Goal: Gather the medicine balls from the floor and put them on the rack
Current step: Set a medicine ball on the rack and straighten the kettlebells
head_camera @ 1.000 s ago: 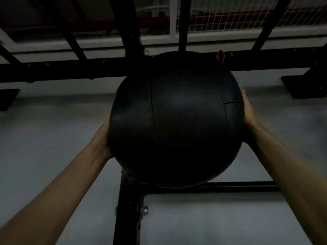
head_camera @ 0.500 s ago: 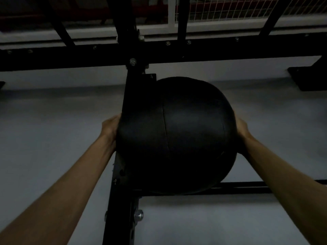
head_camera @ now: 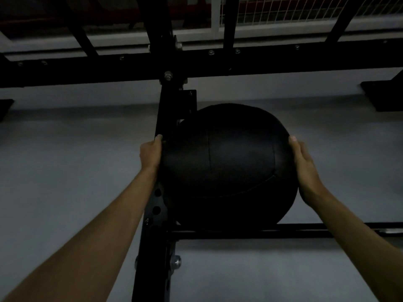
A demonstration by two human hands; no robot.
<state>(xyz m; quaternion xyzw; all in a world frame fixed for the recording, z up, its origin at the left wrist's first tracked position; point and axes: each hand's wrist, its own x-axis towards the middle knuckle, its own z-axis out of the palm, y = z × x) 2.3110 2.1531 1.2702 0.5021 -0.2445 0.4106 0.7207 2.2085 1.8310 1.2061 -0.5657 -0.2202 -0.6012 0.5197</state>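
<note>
A large black medicine ball (head_camera: 229,166) with stitched seams fills the middle of the view, low in the black steel rack (head_camera: 165,118). Its underside meets the rack's front rail (head_camera: 305,233), and its left side lies against the upright post. My left hand (head_camera: 151,154) holds the ball's left side, squeezed between ball and post, with the fingers hidden behind the ball. My right hand (head_camera: 304,168) lies flat on the ball's right side, fingers straight and pointing up.
Grey floor (head_camera: 65,171) spreads under and around the rack. A black cross beam (head_camera: 283,64) with bolts runs across the top, with white wire mesh (head_camera: 294,9) behind it. Dark rack feet sit at far left (head_camera: 5,109) and far right (head_camera: 383,95).
Both hands have lowered the ball and moved it away from me into the rack, from above the cross beam down onto the front rail beside the post.
</note>
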